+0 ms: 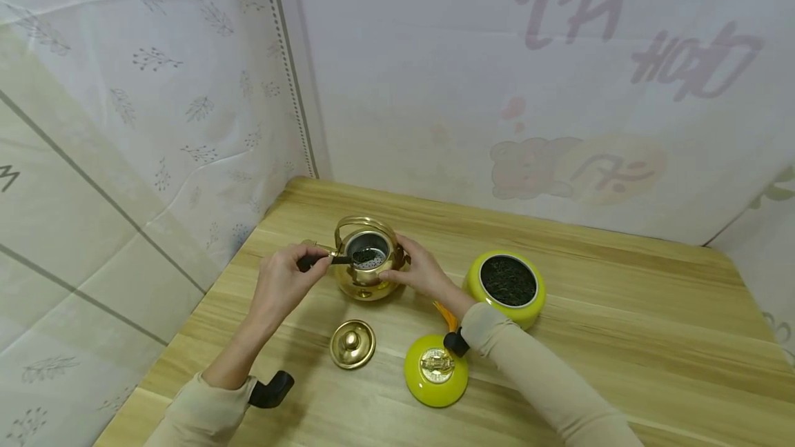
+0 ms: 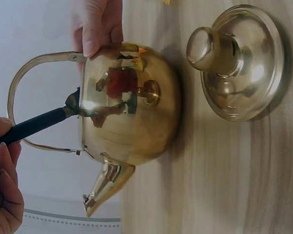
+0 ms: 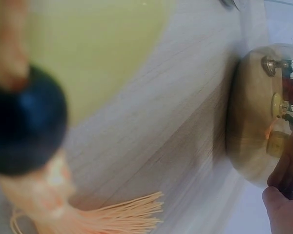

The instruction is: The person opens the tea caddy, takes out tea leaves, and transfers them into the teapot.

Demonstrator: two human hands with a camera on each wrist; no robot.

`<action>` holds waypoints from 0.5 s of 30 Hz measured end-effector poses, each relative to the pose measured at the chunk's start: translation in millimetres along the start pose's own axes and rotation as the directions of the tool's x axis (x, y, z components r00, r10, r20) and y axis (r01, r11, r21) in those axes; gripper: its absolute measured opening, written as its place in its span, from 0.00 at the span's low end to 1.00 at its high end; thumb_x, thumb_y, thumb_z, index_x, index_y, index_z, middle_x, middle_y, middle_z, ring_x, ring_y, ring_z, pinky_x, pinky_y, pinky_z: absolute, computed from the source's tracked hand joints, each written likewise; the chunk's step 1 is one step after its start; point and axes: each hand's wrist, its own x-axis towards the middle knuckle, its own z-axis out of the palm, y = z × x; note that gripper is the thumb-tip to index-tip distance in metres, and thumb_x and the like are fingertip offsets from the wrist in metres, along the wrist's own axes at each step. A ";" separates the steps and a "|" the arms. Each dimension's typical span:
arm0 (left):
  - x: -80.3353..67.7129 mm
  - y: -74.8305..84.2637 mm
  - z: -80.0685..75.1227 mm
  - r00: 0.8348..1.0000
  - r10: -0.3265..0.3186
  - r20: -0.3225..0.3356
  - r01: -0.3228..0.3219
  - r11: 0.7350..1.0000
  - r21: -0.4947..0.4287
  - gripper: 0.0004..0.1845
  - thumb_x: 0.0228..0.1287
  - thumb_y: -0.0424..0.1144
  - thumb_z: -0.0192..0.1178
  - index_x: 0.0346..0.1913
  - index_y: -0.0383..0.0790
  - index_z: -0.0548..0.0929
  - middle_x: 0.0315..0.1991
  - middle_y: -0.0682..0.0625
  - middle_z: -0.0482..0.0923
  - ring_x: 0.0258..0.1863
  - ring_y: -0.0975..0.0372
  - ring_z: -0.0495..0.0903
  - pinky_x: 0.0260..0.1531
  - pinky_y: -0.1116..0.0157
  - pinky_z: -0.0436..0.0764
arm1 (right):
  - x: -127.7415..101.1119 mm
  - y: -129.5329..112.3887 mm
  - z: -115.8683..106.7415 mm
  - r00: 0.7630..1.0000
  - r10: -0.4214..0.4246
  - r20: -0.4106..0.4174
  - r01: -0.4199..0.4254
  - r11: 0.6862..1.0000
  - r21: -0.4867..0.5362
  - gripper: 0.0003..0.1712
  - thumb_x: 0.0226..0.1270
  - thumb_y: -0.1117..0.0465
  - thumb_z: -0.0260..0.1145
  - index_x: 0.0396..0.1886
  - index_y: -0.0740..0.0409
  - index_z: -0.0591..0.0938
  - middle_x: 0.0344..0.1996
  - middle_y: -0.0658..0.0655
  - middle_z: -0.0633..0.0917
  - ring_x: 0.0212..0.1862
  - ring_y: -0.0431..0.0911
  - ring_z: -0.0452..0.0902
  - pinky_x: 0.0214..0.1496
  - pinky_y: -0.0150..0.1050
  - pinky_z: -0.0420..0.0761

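A golden teapot (image 1: 366,274) stands open on the wooden table (image 1: 621,336), with a metal strainer inside holding dark tea leaves. My left hand (image 1: 282,281) pinches the black handle of a small scoop (image 1: 323,261) whose tip reaches over the strainer. In the left wrist view the scoop handle (image 2: 36,124) runs to the teapot (image 2: 129,105) rim. My right hand (image 1: 419,269) grips the teapot's right side; its fingers (image 2: 95,24) curl on the rim, and its fingertips (image 3: 283,204) touch the teapot (image 3: 256,114) body.
The golden teapot lid (image 1: 352,344) lies in front of the pot. A yellow jar (image 1: 506,286) full of dark tea leaves stands to the right. Its yellow lid (image 1: 436,370) with an orange tassel (image 3: 122,212) lies near my right forearm. Curtained walls close in left and behind.
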 end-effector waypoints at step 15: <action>7.3 0.6 4.6 0.993 0.043 -0.107 -0.047 0.999 -0.027 0.06 0.56 0.37 0.72 0.32 0.36 0.89 0.24 0.45 0.87 0.19 0.69 0.77 0.20 0.76 0.74 | -1.1 -1.4 -0.2 1.000 -0.003 -0.005 0.003 1.000 -0.016 0.47 0.56 0.59 0.76 0.73 0.60 0.64 0.70 0.64 0.70 0.71 0.58 0.65 0.69 0.53 0.70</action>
